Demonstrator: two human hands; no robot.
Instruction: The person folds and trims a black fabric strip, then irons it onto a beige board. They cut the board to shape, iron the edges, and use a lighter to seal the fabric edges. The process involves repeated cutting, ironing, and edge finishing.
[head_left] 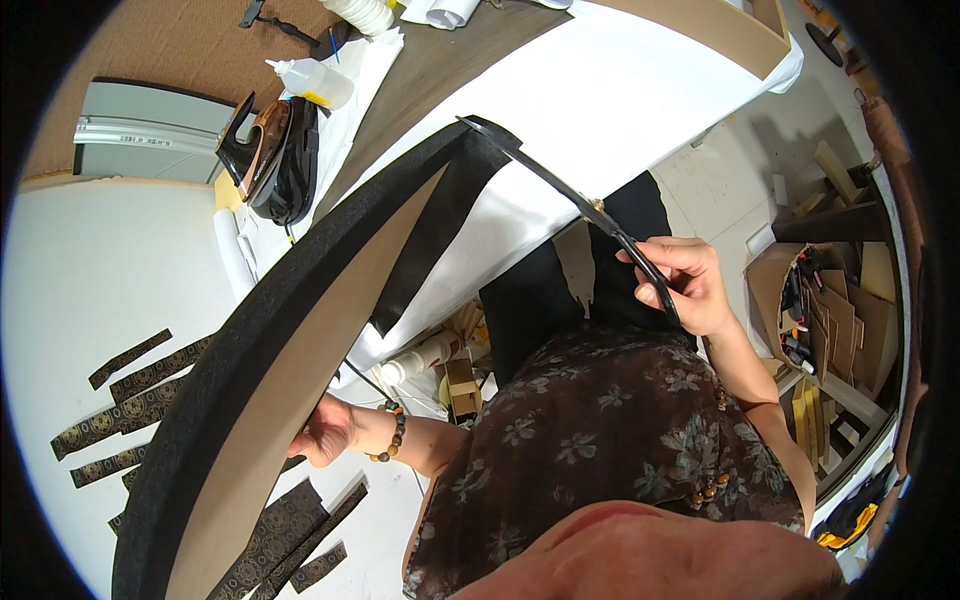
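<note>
My right hand (690, 285) is closed round the black handles of a pair of long scissors (560, 187). Their blades reach up and left to the far end of a large panel (250, 400), at its black-covered corner. The panel has a thick black fabric edge and a beige inner face. Down at its lower right side, my left hand (328, 430) grips the panel, with some fingertips hidden behind it. A loose black strip of fabric (425, 240) hangs from the corner beneath the blades. Whether the blades have fabric between them is hard to tell.
A black and brown clothes iron (275, 160) and a squeeze bottle (315, 84) stand at the back left. White sheeting (590, 80) covers the table. Patterned dark strips (130, 410) lie at left. A cardboard box (780, 290) of tools and offcuts sits at right.
</note>
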